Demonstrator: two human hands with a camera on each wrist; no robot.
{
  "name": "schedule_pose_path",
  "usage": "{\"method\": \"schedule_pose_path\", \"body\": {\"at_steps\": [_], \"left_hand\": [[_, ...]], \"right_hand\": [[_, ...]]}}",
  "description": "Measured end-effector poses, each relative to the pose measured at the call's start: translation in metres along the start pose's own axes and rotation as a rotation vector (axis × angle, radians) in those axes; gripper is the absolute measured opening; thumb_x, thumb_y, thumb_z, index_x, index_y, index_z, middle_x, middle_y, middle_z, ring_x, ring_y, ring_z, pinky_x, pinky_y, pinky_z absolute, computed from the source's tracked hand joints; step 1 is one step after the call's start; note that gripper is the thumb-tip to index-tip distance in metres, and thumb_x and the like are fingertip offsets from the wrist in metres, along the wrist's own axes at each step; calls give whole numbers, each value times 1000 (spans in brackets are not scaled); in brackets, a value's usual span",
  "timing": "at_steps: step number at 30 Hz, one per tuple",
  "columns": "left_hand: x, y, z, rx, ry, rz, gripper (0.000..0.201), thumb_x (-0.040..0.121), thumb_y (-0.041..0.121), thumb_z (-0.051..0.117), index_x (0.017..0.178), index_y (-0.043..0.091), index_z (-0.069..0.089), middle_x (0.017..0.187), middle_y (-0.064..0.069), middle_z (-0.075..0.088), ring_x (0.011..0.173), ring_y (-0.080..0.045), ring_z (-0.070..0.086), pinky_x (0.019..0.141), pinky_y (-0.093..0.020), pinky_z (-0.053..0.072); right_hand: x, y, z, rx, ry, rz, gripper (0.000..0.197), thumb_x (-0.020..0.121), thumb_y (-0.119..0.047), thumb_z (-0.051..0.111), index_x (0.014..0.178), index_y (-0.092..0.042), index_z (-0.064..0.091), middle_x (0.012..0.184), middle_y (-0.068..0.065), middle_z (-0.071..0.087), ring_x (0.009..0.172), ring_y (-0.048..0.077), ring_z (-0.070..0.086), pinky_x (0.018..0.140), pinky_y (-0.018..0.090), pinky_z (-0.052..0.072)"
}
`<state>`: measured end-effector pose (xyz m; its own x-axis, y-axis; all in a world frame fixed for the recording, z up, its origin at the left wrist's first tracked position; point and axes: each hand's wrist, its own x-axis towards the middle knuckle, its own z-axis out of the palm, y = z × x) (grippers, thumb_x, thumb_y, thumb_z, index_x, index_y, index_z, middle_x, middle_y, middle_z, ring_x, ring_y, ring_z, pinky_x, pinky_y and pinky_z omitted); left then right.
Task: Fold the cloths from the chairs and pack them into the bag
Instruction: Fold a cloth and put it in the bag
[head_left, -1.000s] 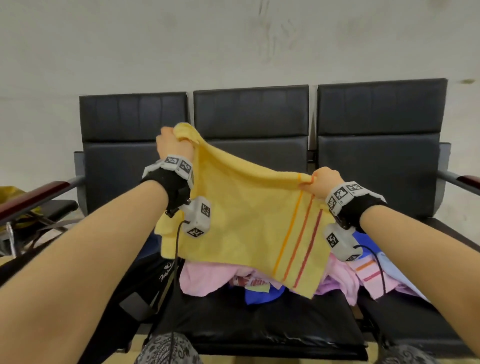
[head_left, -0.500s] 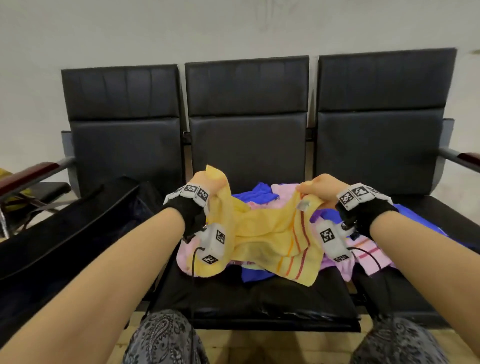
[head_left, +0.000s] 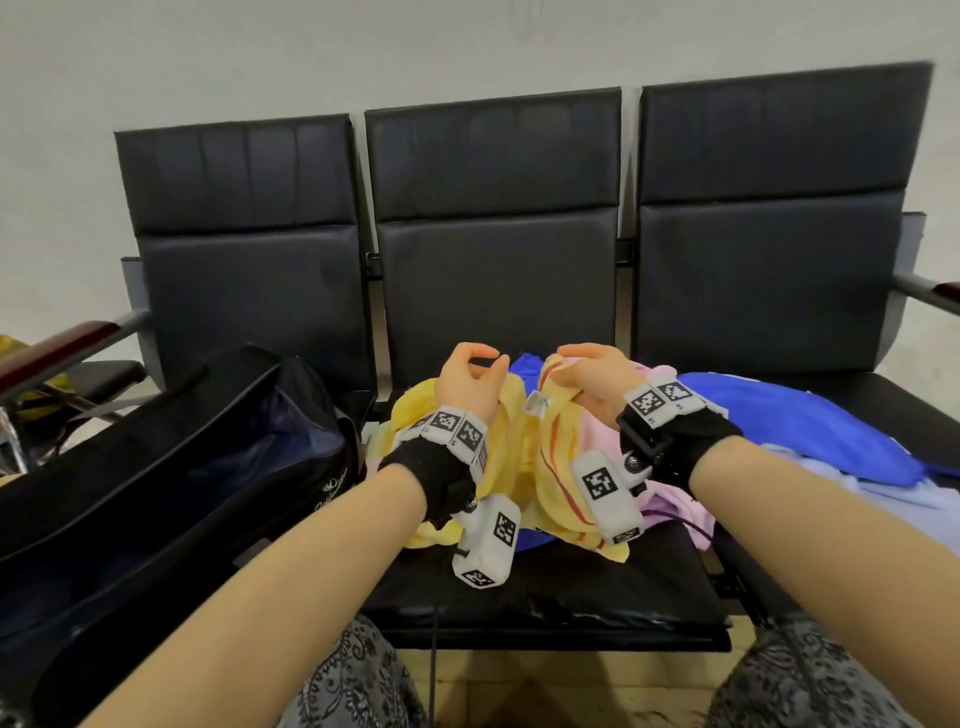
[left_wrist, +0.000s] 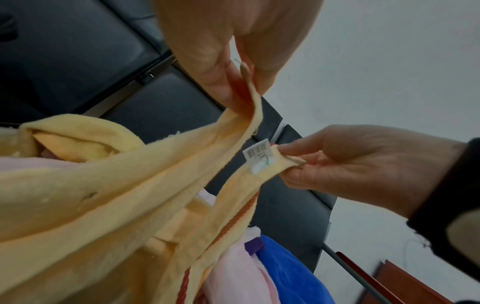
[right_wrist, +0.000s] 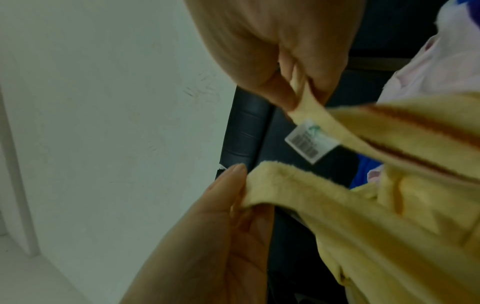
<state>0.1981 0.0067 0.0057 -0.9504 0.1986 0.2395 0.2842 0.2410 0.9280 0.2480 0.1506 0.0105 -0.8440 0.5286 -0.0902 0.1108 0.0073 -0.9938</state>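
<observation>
Left hand (head_left: 470, 382) and right hand (head_left: 597, 379) close together, each pinching a corner of yellow terry cloth (head_left: 558, 467), orange-striped, sagging onto pink cloths (head_left: 670, 499) on middle seat (head_left: 545, 587). Left: black bag (head_left: 156, 483), unzipped, dark lining showing. Beyond: blue cloth (head_left: 800, 431).

Bare forearms, no sleeves. Each wrist carries a black strap (head_left: 441, 470) topped by a white band of square black-and-white coded markers (head_left: 454, 423), with a white boxy camera unit (head_left: 488, 540) hung beneath, also marker-tagged; a thin black cable (head_left: 434, 639) trails from the left unit. Grey paisley-print trousers (head_left: 358, 680) cover both knees.
</observation>
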Motion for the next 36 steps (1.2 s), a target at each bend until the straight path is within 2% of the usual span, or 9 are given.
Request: {"method": "schedule_pose_path", "body": {"at_steps": [3, 6, 11, 14, 19, 23, 29, 32, 36], "left_hand": [[-6, 3, 1, 18, 5, 54, 10, 91, 20, 59, 100, 19, 61, 74, 7, 56, 66, -3, 52, 51, -11, 35], [-7, 2, 3, 1, -63, 60, 8, 90, 19, 58, 96, 20, 64, 73, 7, 59, 67, -5, 55, 55, -15, 40], [-9, 3, 7, -15, -125, 21, 17, 88, 20, 59, 96, 13, 72, 90, -2, 71, 87, -16, 65, 82, -34, 54], [-10, 4, 4, -20, -153, 1, 26, 89, 17, 49, 91, 16, 75, 88, -3, 73, 88, -21, 67, 84, -41, 55], [-7, 2, -2, 121, -173, 133, 25, 86, 12, 56, 102, 20, 73, 94, -1, 72, 91, -11, 66, 87, -26, 52], [-6, 0, -4, 148, -132, 195, 13, 85, 18, 66, 95, 15, 74, 85, -1, 71, 83, -11, 67, 83, -27, 55], [2, -7, -12, 179, -86, 217, 2, 84, 23, 67, 83, 21, 67, 84, 3, 64, 74, -5, 57, 65, -12, 43], [4, -11, -15, 196, -96, 251, 5, 84, 24, 68, 81, 20, 66, 90, -2, 63, 77, -9, 56, 68, -15, 44], [1, -10, -18, 158, -153, 221, 8, 84, 23, 68, 83, 16, 65, 78, 6, 62, 76, -8, 58, 73, -22, 49]], "right_hand": [[2, 1, 10, 10, 291, -50, 33, 80, 2, 63, 113, -5, 64, 112, 15, 66, 102, 26, 64, 94, 38, 52], [-1, -1, 17, 41, 391, -102, 32, 83, 3, 61, 114, -3, 64, 113, 15, 65, 103, 27, 63, 92, 33, 51], [-19, -2, 25, 54, 266, -186, 32, 79, 2, 64, 111, -4, 65, 97, 14, 68, 84, 20, 63, 82, 34, 54], [-26, -4, 22, -16, 200, -253, 22, 79, -2, 68, 100, -6, 68, 93, 11, 70, 85, 19, 66, 77, 29, 55], [-25, 0, 17, -109, 66, -321, 20, 83, -9, 69, 103, -6, 72, 95, 8, 72, 85, 13, 67, 71, 16, 54], [-24, 3, 17, -76, -8, -301, 19, 84, -10, 67, 102, -9, 73, 95, 8, 72, 90, 18, 69, 83, 32, 57], [-27, 4, 17, -10, -151, -273, 24, 85, -12, 68, 109, -11, 69, 103, 9, 72, 99, 19, 68, 88, 32, 56], [-29, 6, 16, -50, -208, -312, 28, 83, -8, 70, 111, -11, 68, 106, 7, 71, 100, 15, 68, 88, 28, 55], [-28, 8, 19, -173, -212, -344, 29, 81, -5, 69, 109, -12, 70, 101, 5, 73, 95, 14, 69, 87, 33, 56]]}}
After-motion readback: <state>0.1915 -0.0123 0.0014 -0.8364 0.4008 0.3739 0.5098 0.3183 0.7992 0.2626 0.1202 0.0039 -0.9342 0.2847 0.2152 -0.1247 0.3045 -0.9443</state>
